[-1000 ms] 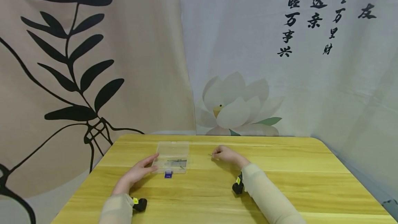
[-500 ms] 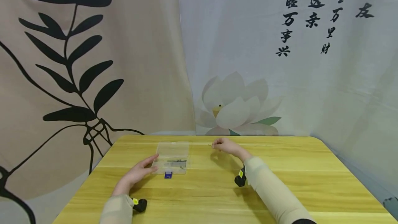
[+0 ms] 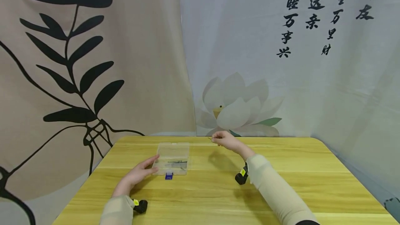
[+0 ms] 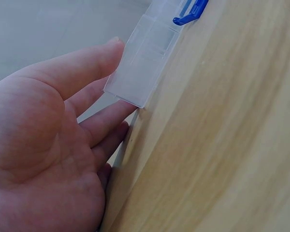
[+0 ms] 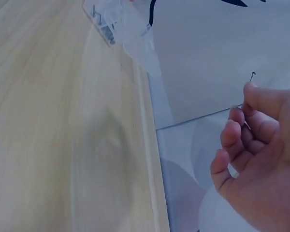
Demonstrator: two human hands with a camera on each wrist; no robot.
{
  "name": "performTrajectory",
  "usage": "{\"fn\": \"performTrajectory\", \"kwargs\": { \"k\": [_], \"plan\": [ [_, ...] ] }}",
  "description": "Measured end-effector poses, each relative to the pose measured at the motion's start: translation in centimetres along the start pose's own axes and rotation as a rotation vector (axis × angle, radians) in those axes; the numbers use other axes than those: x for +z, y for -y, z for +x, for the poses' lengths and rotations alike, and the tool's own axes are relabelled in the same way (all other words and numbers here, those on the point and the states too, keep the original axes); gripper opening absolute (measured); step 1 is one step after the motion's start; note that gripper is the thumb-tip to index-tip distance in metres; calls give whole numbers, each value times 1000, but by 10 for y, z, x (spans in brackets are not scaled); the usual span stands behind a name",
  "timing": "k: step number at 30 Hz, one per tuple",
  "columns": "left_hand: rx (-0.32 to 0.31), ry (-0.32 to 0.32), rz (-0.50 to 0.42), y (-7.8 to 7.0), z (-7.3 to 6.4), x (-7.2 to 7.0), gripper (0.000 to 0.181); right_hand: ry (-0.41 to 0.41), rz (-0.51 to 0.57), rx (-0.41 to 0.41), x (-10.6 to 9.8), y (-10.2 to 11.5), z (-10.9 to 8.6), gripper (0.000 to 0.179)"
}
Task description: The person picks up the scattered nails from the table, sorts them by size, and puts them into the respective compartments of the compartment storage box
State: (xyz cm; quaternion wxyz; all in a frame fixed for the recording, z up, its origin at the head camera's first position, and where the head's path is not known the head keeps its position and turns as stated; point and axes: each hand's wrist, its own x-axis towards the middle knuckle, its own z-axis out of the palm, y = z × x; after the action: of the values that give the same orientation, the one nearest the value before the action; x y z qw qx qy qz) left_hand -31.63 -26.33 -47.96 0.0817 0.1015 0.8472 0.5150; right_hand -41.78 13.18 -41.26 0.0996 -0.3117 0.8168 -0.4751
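A clear plastic box (image 3: 171,164) lies on the table with its lid (image 3: 173,149) laid back and a blue latch (image 3: 168,175) at its front. Several thin dark metal pieces (image 3: 178,162) lie inside. My left hand (image 3: 139,173) touches the box's left end, thumb and fingers extended and spread; in the left wrist view some fingertips are hidden behind the box. Above the table's far edge, my right hand (image 3: 226,140) pinches a thin dark nail-like pin (image 5: 253,76) between thumb and forefinger. Its end sticks out past the fingertips; the other fingers curl loosely.
The wooden table (image 3: 200,197) ends at a rounded far edge near both hands' reach. Behind it hang printed cloths (image 3: 150,61). A black wrist camera (image 3: 241,176) sits at the right cuff and another black camera (image 3: 140,206) at the left.
My right hand has risen and moved away toward the far edge with the pin, and its shadow has parted from it. My left hand and the box have stayed in place.
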Motion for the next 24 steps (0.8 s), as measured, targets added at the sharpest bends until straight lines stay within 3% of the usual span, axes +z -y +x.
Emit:
{"fn": "performTrajectory", "kwargs": {
  "k": [8,13,18,24],
  "plan": [
    [-17,-5,-11,2,-1,1,64,-24,63,35,15,-2,1,23],
    [-14,-5,-22,4,0,0,63,-51,36,47,28,-2,3,21],
    [-14,-8,-18,5,1,-1,63,-37,-45,-11,46,-2,9,17],
    [-11,-17,-1,5,1,-2,63,-48,-64,-104,62,6,15,14]
  ]
}}
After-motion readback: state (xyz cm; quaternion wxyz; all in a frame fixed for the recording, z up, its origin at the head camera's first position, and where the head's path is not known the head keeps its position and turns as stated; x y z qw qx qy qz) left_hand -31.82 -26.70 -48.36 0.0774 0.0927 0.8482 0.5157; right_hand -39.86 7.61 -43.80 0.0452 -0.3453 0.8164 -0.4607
